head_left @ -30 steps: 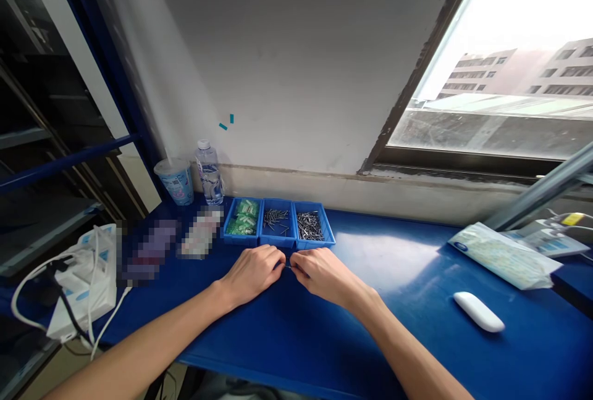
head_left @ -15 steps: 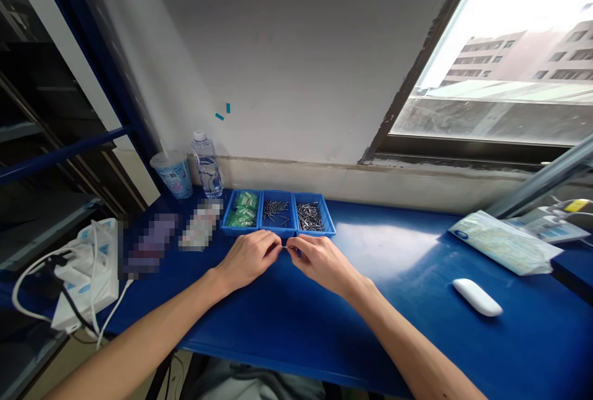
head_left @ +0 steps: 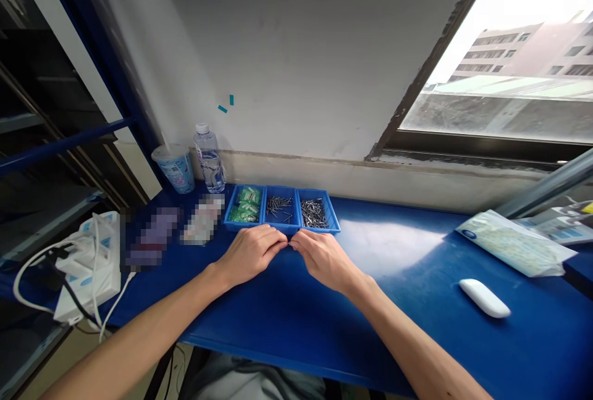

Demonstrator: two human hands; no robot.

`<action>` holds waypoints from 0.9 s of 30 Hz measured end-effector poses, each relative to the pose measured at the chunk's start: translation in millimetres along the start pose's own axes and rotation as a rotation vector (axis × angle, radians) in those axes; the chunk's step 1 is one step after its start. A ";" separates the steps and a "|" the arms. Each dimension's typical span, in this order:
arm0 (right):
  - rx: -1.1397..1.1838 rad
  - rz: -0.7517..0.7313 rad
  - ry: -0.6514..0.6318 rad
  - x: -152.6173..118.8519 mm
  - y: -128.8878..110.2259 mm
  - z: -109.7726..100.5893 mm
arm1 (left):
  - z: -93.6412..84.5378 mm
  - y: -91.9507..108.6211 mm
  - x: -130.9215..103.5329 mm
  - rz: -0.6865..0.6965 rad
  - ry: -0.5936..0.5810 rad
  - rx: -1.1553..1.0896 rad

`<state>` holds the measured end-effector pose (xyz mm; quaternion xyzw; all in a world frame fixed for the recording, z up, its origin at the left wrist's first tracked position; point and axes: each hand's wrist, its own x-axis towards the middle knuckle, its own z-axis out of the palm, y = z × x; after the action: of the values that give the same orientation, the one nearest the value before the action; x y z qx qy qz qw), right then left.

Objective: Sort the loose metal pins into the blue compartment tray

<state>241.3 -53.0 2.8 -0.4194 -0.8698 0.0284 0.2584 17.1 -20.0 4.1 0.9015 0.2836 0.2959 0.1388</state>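
Note:
Just in front of the blue bins, my left hand and my right hand meet with their fingertips pinched. A tiny silvery metal piece shows between them; the fingers hide most of it, so its exact kind is unclear. Behind the hands, the left bin holds green-and-clear packets. Several thin dark screws or nails lie in the middle bin. Many short silvery metal pieces fill much of the right bin.
A bottle and a lidded cup stand by the wall. White power strips with cables lie at left. On the right of the blue table are a white mouse-shaped object and a flat plastic packet.
The fingertips have drawn closer together, covering more of the small metal piece. The camera view has shifted slightly; the bins and other objects stay in place.

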 end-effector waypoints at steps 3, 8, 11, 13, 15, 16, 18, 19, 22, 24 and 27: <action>-0.008 -0.003 0.074 0.0 5.1 -12.5 | -4.3 2.4 -1.3 -0.062 0.066 -0.037; -0.031 0.013 0.445 -6.0 23.2 -36.6 | -15.7 -7.3 -2.0 -0.149 0.169 -0.012; -0.136 0.171 0.896 -7.2 26.5 -45.8 | -10.1 -8.9 -1.0 -0.176 0.094 -0.028; -0.192 0.256 0.969 -5.7 25.4 -48.1 | -0.2 -5.5 0.2 -0.175 -0.004 0.002; -0.234 0.317 0.831 -3.8 25.0 -47.2 | 10.3 -1.5 1.5 -0.181 -0.113 0.075; -0.256 0.346 0.735 -3.1 25.7 -45.6 | 14.5 -0.1 2.1 -0.190 -0.157 0.116; -0.285 0.382 0.598 -2.7 27.9 -41.0 | 19.8 0.7 2.9 -0.195 -0.224 0.175; -0.281 0.383 0.559 -2.9 28.8 -38.3 | 20.9 0.3 3.1 -0.195 -0.245 0.192; -0.199 0.288 0.410 -4.0 27.0 -30.7 | 20.9 -1.8 3.4 -0.189 -0.258 0.205; -0.147 0.180 0.203 -4.1 21.0 -25.9 | 20.3 -2.1 3.9 -0.205 -0.247 0.201; -0.139 0.090 -0.146 -3.3 9.4 -17.6 | 20.6 -0.4 5.0 -0.254 -0.263 0.230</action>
<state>258.1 -52.2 14.1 -0.4719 -0.8664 0.0099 0.1631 32.9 -18.4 -10.0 0.8993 0.4062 0.1217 0.1072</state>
